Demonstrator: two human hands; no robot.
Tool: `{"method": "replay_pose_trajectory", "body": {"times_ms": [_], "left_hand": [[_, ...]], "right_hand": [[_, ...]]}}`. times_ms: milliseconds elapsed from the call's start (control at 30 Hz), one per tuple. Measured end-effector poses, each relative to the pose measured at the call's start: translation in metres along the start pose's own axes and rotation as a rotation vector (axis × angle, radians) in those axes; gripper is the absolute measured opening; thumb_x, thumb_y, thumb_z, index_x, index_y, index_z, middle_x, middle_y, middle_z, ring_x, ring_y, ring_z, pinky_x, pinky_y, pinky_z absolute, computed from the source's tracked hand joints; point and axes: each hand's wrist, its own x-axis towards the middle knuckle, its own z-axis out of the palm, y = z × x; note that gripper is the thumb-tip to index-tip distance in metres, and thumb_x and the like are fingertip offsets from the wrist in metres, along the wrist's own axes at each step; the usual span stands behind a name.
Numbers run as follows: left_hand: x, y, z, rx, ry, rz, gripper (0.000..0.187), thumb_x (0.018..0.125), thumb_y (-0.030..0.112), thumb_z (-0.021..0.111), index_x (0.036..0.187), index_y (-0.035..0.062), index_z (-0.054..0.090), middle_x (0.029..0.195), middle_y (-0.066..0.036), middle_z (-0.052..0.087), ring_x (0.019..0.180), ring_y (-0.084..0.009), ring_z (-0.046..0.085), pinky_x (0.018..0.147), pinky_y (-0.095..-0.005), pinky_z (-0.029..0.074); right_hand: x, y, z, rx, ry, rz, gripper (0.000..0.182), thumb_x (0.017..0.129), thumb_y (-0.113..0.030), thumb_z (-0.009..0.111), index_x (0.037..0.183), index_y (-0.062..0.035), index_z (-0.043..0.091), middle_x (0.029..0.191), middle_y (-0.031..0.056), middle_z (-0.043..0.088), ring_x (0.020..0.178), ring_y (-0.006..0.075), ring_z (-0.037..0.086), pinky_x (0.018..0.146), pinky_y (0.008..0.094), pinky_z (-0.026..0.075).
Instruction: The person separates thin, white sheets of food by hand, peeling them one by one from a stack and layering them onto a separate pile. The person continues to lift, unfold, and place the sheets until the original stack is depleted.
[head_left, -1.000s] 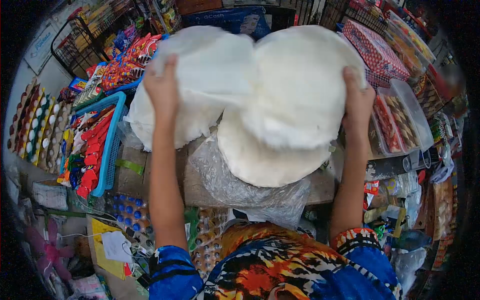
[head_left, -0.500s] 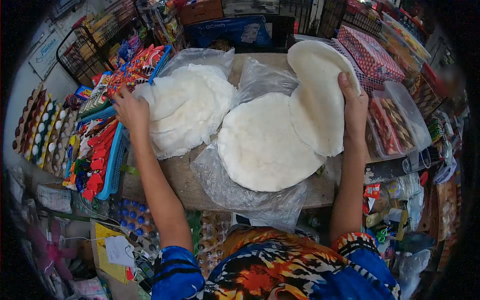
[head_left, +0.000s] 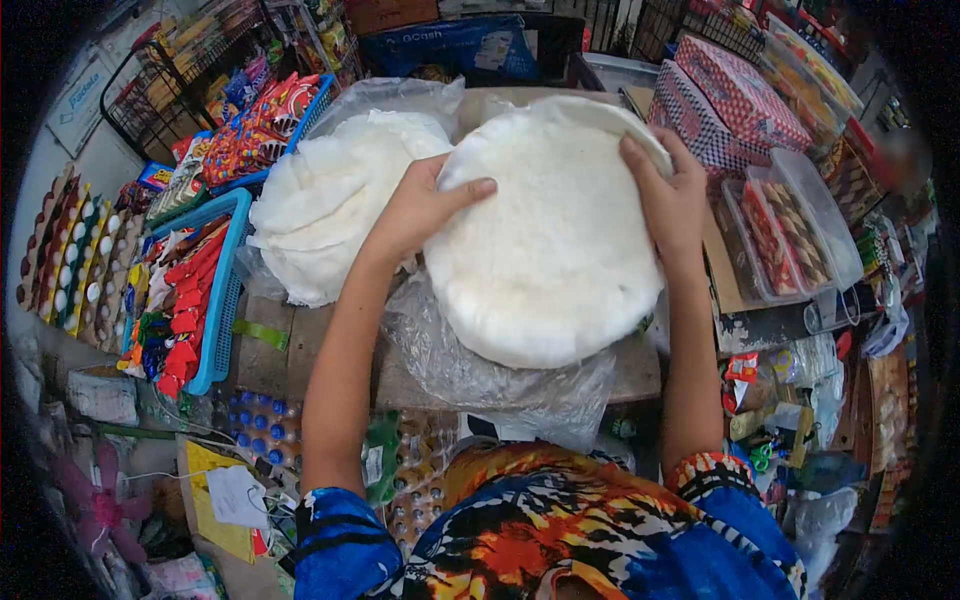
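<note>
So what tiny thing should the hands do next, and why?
Probably lower the right hand a little, letting the raised edge of the round white sheet lie flat. That edge curls up beside the right thumb, while the left hand, its thumb on top at the other side, could help keep the sheet steady.

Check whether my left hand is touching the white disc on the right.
Touching. The head view shows the left hand at the upper left edge of the white disc, thumb laid over its face.
</note>
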Motion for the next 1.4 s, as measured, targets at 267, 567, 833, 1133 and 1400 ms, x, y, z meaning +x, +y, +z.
{"method": "replay_pose_trajectory", "body": {"times_ms": [267,567,833,1133,1400], "left_hand": [[-0.005,0.001,-0.026,0.221,-0.036,-0.154,0.054,0.083,0.026,0.068,0.129,0.0026,0.05,0.099,-0.007,0.065,0.087,-0.0104,0.059,0.071,-0.0226,0.047],[-0.013,0.015,-0.037,0.054,-0.246,-0.172,0.029,0.088,0.02,0.062,0.106,-0.0021,0.062,0.09,-0.008,0.066,0.08,-0.0134,0.065,0.07,-0.0268,0.056],[-0.015,0.022,-0.025,0.097,-0.33,-0.134,0.027,0.081,0.015,0.07,0.102,-0.0011,0.062,0.085,-0.006,0.066,0.076,-0.0114,0.064,0.071,-0.0263,0.055],[-0.009,0.01,-0.009,0.136,-0.357,-0.055,0.023,0.074,0.006,0.074,0.092,0.0015,0.061,0.085,-0.002,0.065,0.078,-0.0078,0.061,0.073,-0.023,0.051],[-0.012,0.012,-0.007,0.303,-0.333,0.007,0.023,0.072,0.009,0.077,0.086,0.0015,0.06,0.08,0.0,0.062,0.075,-0.0071,0.059,0.069,-0.0222,0.049]], "right_hand": [[-0.002,0.012,0.006,-0.13,0.031,-0.25,0.019,0.082,-0.006,0.061,0.099,-0.0007,0.064,0.091,0.0121,0.066,0.084,0.0223,0.065,0.073,0.0318,0.05],[-0.04,-0.015,0.046,-0.026,-0.461,-0.249,0.015,0.083,-0.012,0.06,0.093,-0.0024,0.066,0.088,0.011,0.067,0.076,0.0191,0.063,0.065,0.0295,0.049],[-0.045,-0.009,0.055,0.121,-0.631,0.027,0.021,0.087,-0.019,0.06,0.095,0.0001,0.066,0.081,0.0084,0.067,0.072,0.0148,0.061,0.064,0.0286,0.049],[-0.045,0.002,0.063,0.333,-0.642,0.346,0.025,0.088,-0.024,0.062,0.092,0.0013,0.065,0.073,0.0042,0.063,0.064,0.0075,0.056,0.053,0.021,0.043],[-0.042,0.006,0.062,0.394,-0.643,0.381,0.019,0.088,-0.018,0.06,0.09,0.0008,0.063,0.071,0.0025,0.062,0.063,0.0074,0.057,0.052,0.0207,0.042]]}}
